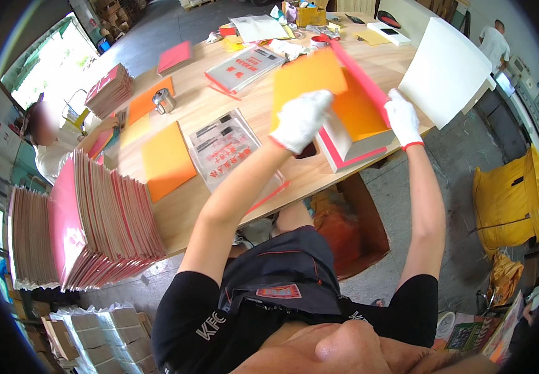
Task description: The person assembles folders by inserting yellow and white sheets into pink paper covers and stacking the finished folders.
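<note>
On the table in front of me stands a thick block of paper with a pink bottom layer and orange sheets at its top. My left hand, in a white glove with a red cuff, is closed at the lower edge of an orange sheet. My right hand, gloved alike, grips the near end of a pink cover that is raised on edge along the right side of the block. Its fingertips are partly hidden and somewhat blurred. Part of a dark flat object shows under my left wrist.
Plastic-wrapped printed packs and an orange sheet lie to the left, near a metal cup. Tall pink-covered stacks rise at the table's left. A large white sheet stands at the right. Another person works at the far left.
</note>
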The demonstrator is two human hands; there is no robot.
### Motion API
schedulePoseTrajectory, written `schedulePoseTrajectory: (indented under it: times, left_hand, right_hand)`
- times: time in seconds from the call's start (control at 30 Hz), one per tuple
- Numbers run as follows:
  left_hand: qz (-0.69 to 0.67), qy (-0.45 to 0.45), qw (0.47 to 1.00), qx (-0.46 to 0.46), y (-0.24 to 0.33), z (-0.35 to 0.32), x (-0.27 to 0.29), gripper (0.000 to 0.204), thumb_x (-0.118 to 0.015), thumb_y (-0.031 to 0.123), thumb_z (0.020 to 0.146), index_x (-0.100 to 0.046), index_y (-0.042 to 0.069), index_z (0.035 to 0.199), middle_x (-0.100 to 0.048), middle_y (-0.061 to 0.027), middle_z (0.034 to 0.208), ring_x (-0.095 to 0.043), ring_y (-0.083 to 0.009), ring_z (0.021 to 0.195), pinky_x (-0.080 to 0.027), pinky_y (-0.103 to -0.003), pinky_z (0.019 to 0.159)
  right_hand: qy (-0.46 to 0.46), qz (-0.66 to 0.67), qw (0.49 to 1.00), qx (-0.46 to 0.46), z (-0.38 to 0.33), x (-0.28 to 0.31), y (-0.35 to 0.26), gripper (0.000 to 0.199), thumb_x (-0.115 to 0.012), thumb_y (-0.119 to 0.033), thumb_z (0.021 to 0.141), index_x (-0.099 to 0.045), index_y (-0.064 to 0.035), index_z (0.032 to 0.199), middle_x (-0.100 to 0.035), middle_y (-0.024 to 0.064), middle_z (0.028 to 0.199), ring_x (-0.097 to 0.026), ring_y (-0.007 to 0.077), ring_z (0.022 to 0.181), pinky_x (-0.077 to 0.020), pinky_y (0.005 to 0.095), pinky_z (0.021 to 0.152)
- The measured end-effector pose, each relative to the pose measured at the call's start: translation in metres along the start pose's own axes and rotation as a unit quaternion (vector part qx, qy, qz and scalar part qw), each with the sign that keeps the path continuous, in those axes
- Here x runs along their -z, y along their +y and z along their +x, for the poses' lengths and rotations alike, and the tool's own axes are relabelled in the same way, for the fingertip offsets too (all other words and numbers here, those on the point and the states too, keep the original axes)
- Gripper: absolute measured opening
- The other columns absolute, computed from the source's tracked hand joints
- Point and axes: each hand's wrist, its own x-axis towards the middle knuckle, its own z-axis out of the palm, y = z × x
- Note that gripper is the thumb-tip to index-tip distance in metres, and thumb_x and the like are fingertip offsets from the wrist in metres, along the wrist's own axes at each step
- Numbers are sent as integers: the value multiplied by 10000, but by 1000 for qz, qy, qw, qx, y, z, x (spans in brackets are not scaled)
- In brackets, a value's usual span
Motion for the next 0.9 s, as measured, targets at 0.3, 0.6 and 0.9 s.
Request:
schedulePoseTrajectory:
  times: [0.3,0.6,0.9]
  left_hand:
    - [-127,-238,963,-24,82,7,-130,276,-586,307,876,-591,67,1013,-631,-197,1002,-617,-337,959,-495,-443,816]
    - [-227,-110,956,-150,72,-147,-69,359,-690,141,784,-616,74,1128,-589,-143,1188,-529,-346,1155,-452,-437,953]
    - [-239,-150,959,21,57,-252,4,283,-658,85,800,-626,64,1080,-590,-128,1223,-510,-354,1201,-424,-434,1006]
  right_hand:
    - [-79,-238,941,226,10,21,-26,315,-358,-183,959,-432,-207,1264,-675,134,883,-685,310,735,-539,447,582]
    - [-130,-195,955,179,-74,-65,-108,255,-542,-234,869,-604,-46,1029,-597,133,1006,-616,293,955,-547,433,679]
    - [-114,-156,971,140,-29,-37,-40,223,-485,-196,897,-616,-73,1030,-632,140,958,-639,304,942,-535,439,749]
